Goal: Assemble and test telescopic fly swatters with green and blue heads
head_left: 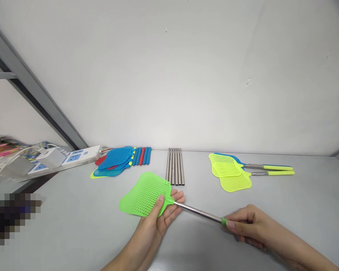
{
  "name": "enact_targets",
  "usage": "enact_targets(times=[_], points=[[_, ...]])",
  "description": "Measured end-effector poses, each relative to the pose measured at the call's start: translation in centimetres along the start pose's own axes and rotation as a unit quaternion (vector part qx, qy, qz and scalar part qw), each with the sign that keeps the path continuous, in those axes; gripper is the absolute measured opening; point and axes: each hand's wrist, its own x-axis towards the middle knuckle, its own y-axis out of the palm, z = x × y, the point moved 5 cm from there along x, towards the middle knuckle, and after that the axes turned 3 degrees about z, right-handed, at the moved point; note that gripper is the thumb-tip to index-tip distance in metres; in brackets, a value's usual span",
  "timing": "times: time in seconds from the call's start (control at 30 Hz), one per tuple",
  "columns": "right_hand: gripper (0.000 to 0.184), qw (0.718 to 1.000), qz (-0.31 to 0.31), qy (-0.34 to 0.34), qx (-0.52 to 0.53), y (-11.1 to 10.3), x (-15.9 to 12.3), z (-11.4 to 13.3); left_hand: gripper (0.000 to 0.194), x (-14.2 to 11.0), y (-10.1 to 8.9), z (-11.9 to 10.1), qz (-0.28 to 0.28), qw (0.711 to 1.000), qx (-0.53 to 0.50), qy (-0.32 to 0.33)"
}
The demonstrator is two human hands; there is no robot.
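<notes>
A green fly swatter point(149, 194) with a perforated head and a metal rod is held between my two hands, above the table. My left hand point(164, 212) grips the base of the head, thumb on top and fingers beneath, palm up. At the rod's other end, my right hand point(247, 227) is closed around a green grip, most of which its fingers hide. Just beyond the swatter head lies a row of several metal rods point(175, 167), side by side on the table.
Blue, red and yellow swatter heads point(117, 158) are piled at the back left, beside several coloured grips point(142, 156). Yellow and blue swatters point(234, 173) with rods and grips lie at the right. A white power strip point(81, 156) runs along the left edge, against the wall point(186, 75).
</notes>
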Motion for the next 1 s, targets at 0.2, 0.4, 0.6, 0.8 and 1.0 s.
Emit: enact_targets(times=[0.2,0.4,0.6,0.8,1.0], points=[[0.040,0.994,0.020,0.050,0.093,0.3,-0.6,-0.7,0.033,-0.4,0.4,-0.3,0.019,0.999,0.036,0.028],[0.032,0.968,0.002,0.156,0.195,0.4,-1.2,-1.6,0.033,-0.6,0.6,-0.3,0.029,0.998,0.045,0.019],[0.028,0.934,0.091,0.195,0.286,1.5,-1.2,-1.6,0.032,-0.7,1.0,-0.2,0.052,0.998,0.039,0.021],[0.029,0.907,0.146,0.207,0.337,1.9,-0.7,-2.2,0.033,-0.8,1.2,0.1,0.066,0.997,0.036,0.022],[0.029,0.915,0.114,0.208,0.327,2.0,-0.9,-2.1,0.032,-0.6,0.8,0.0,0.038,0.999,0.019,0.024]])
